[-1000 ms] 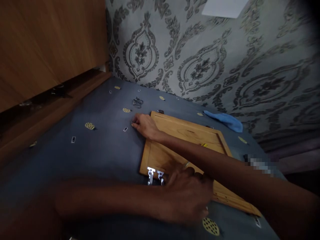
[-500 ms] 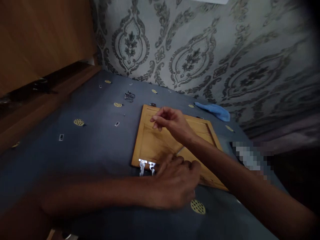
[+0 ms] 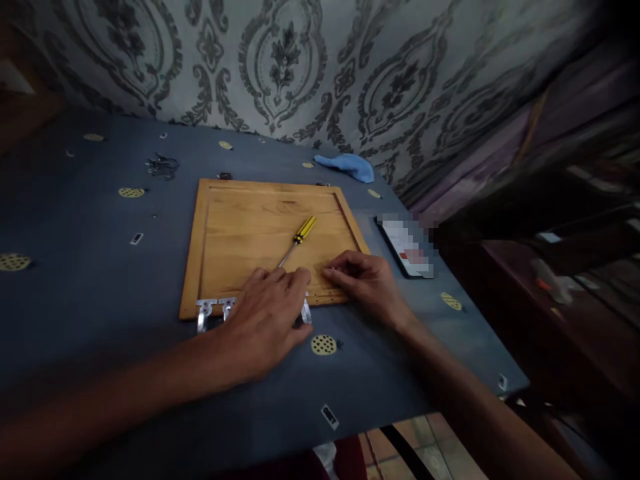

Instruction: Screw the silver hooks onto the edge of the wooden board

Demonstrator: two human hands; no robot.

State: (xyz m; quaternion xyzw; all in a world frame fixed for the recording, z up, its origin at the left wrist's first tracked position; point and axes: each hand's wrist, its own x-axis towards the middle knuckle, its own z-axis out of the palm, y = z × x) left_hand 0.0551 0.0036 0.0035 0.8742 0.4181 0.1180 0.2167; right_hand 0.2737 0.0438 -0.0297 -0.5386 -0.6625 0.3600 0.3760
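A framed wooden panel [image 3: 250,220] lies flat on the blue patterned tablecloth [image 3: 100,267]. Metal hinges [image 3: 205,313] sit along its near edge. My left hand [image 3: 273,317] rests palm down over that edge, fingers spread, beside a hinge at its right [image 3: 305,312]. A screwdriver with a yellow and black handle [image 3: 305,229] lies on the panel, its tip end by my left fingers. Over the panel's near right corner, my right hand [image 3: 367,280] is pinched, thumb and forefinger together; whatever they hold is too small to name.
A blue cloth [image 3: 350,165] lies behind the panel, and a phone [image 3: 406,247] to its right. Loose metal pieces [image 3: 161,165] are at the back left. Patterned wallpaper [image 3: 280,67] stands behind the table. Dark furniture is at the right.
The view has swung right. My right hand has moved from above the panel's left half to its near right corner, uncovering the screwdriver. My left hand has flattened over the near edge.
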